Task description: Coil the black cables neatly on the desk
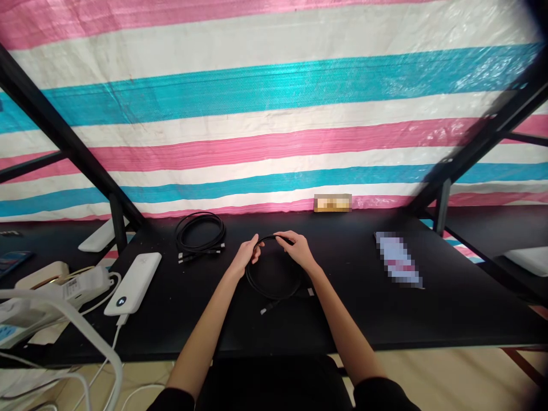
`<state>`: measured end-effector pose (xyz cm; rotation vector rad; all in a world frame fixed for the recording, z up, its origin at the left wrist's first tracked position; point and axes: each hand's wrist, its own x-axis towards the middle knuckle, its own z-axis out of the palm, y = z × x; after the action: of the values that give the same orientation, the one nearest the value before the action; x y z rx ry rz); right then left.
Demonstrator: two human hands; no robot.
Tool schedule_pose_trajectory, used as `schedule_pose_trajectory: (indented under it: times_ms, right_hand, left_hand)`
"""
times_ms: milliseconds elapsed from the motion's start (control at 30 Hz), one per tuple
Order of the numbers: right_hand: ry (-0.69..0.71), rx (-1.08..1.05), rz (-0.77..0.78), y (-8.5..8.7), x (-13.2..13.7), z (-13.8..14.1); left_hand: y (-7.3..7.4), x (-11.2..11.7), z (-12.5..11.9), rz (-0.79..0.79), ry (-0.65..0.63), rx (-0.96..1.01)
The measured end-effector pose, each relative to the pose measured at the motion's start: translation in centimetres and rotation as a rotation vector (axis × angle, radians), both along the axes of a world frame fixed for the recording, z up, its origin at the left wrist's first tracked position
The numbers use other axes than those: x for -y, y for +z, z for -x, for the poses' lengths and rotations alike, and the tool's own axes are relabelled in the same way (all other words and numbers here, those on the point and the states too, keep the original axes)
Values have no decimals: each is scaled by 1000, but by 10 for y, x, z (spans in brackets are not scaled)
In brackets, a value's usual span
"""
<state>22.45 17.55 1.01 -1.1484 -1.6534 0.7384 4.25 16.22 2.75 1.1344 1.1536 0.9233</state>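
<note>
White cord (117, 371) at bottom left looks closest to the lens, then a white power bank (133, 283) and one coiled black cable (200, 235). Left hand (247, 254) is pinched on a looped black USB-type cable (269, 237), mid black table (351, 308); right hand (297, 249) pinches its top too. Probably light, bendy, springy (I'd grip the bundled strands, not the plugs). Yellowish block (333, 203) further right's pixelated, can't tell if it's a container.

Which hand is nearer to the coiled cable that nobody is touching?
The left. The left hand is to the right of that coiled cable, apart from it; the right hand is farther off, beyond the left.
</note>
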Motion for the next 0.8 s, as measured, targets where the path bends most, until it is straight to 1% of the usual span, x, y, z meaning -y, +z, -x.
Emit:
schedule_pose_trajectory:
  times_ms: [133, 167, 233, 367, 467, 567, 733, 800]
  right_hand:
    - [-11, 78, -44, 0, 1, -2]
    - [-18, 101, -56, 1, 1, -2]
    - [-33, 136, -68, 1, 2, -2]
    - [-53, 170, -64, 1, 2, 0]
    - [-55, 164, -42, 0, 2, 0]
    - [-44, 122, 54, -3, 1, -1]
    - [16, 34, 300, -11, -4, -7]
    - [40, 18, 372, -13, -5, -8]
  left_hand:
    - [-2, 2, -2, -194, 63, -357]
    - [-2, 3, -2, -228, 70, -414]
    - [-2, 3, -1, -272, 68, -459]
    - [-1, 4, 0, -314, 37, -455]
    - [-2, 4, 0, -347, 73, -458]
    - [-3, 4, 1, -348, 180, -399]
    - [-7, -4, 6, -288, 411, -142]
    - [-10, -8, 8, -287, 452, -83]
